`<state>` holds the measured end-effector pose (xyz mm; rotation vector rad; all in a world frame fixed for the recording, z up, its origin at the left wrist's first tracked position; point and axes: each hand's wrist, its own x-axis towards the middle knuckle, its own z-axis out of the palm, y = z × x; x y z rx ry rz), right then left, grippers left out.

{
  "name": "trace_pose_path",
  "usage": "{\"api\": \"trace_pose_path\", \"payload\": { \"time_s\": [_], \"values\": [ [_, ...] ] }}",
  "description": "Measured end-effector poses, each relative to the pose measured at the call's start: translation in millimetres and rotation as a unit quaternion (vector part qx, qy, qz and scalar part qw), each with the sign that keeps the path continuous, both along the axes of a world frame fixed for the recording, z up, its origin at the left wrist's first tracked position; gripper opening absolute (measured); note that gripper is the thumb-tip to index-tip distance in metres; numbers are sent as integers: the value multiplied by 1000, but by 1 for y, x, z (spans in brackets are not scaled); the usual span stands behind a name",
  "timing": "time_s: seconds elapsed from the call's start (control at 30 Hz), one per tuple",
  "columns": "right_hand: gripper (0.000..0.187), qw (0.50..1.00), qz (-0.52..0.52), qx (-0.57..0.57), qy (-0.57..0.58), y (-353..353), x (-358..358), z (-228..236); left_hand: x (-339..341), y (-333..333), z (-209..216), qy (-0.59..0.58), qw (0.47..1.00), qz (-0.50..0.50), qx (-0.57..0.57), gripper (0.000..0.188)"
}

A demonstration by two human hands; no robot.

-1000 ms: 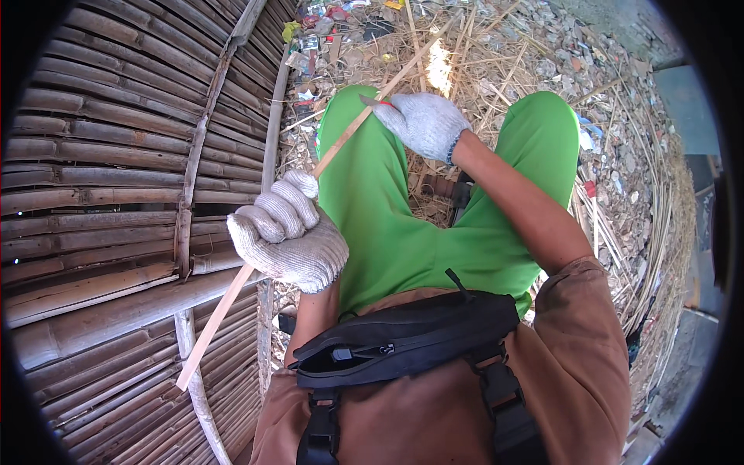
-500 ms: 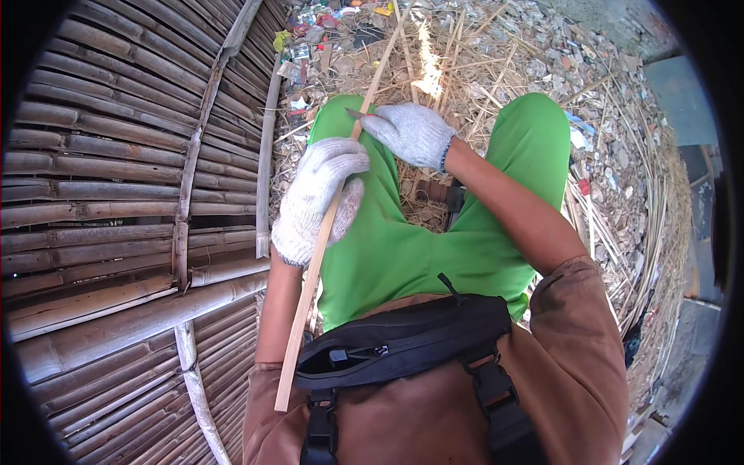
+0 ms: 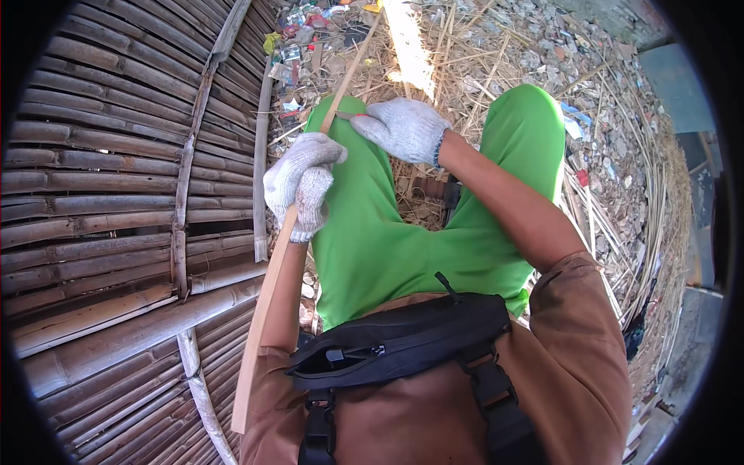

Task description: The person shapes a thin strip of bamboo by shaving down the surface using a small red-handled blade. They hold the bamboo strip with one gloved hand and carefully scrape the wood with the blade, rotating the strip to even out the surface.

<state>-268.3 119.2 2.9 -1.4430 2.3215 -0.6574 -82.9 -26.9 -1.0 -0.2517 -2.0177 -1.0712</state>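
A long pale bamboo strip (image 3: 265, 314) runs slantwise past my left knee, its near end beside my left upper arm and its far end over the littered ground. My left hand (image 3: 304, 182), in a white knitted glove, is closed around the strip near its middle. My right hand (image 3: 407, 130), gloved alike, is closed on a small knife (image 3: 344, 115) above the left knee. Only the short blade and a bit of red by the fingers show; the handle is hidden in the glove. The blade's tip is at the strip, just beyond my left hand.
A bamboo slat wall (image 3: 116, 167) stands close on the left. Green trousers (image 3: 364, 256) cover my bent knees, and a black waist bag (image 3: 411, 333) lies across my body. Bamboo shavings (image 3: 480, 74) and rubbish cover the ground ahead, with thin split strips (image 3: 601, 232) at the right.
My left hand has moved left and a little nearer, and the strip has shifted left with it. The right hand with the knife has moved slightly left.
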Motion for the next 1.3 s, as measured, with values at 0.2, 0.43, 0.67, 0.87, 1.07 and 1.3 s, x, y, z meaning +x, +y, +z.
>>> {"api": "trace_pose_path", "payload": {
  "time_s": [0.2,0.43,0.67,0.87,1.07,1.3],
  "values": [
    [61,999,-2,-8,34,-4,-1,-5,-4,15,-13,83,967,-58,233,54],
    [72,999,-15,-26,24,-8,-2,-6,-6,20,-15,83,968,-57,228,47],
    [77,999,-18,15,24,-9,3,2,5,30,-13,74,969,-33,233,47],
    [79,998,-43,23,29,-8,-1,3,27,35,-11,39,962,-8,272,47],
    [71,998,-10,-8,58,-7,4,-6,11,37,-6,90,965,1,246,45],
    [66,999,-24,14,46,-7,6,2,11,38,-12,60,955,-8,290,31]
  ]
}}
